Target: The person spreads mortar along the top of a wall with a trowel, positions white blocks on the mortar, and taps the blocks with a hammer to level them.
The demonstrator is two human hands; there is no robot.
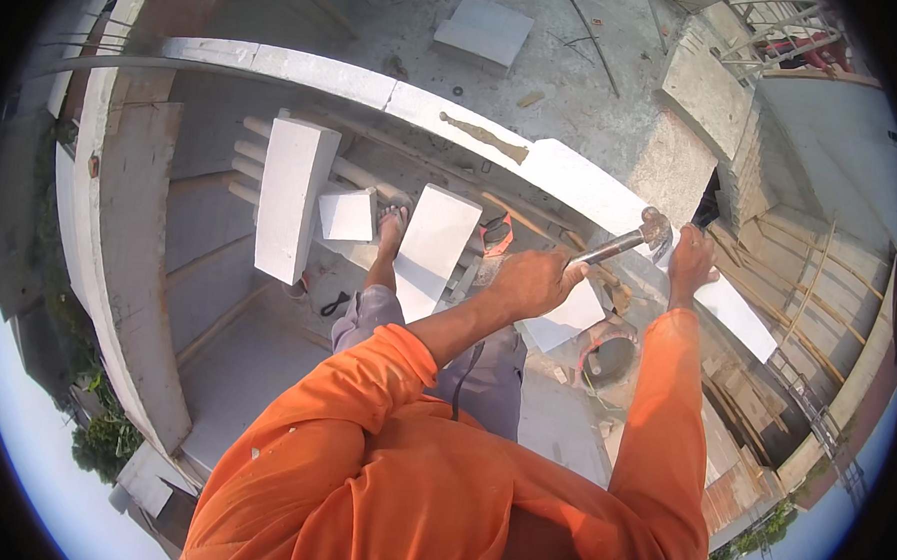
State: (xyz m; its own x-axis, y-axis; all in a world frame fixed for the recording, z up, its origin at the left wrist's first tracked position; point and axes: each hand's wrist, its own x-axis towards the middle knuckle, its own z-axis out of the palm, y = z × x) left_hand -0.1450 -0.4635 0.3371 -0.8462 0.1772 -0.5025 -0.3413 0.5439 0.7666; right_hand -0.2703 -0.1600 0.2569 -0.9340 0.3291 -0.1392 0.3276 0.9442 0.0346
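My left hand [536,284] is closed around the handle of a hammer [610,249]. The metal head points up and to the right, over a row of white blocks [583,181] that tops a low wall. Just right of the hammer head, my right hand [692,261] is at the same row with its fingers curled. What those fingers hold, if anything, is hidden. Grey-brown mortar [485,136] is smeared on the row further left.
Near my legs stand a tall white block [294,201], a small one [347,217] and a sunlit one [441,230]. A round bucket [607,359] sits below my right hand. Bamboo poles [809,286] lean at right. Another block [484,29] lies on the far concrete floor.
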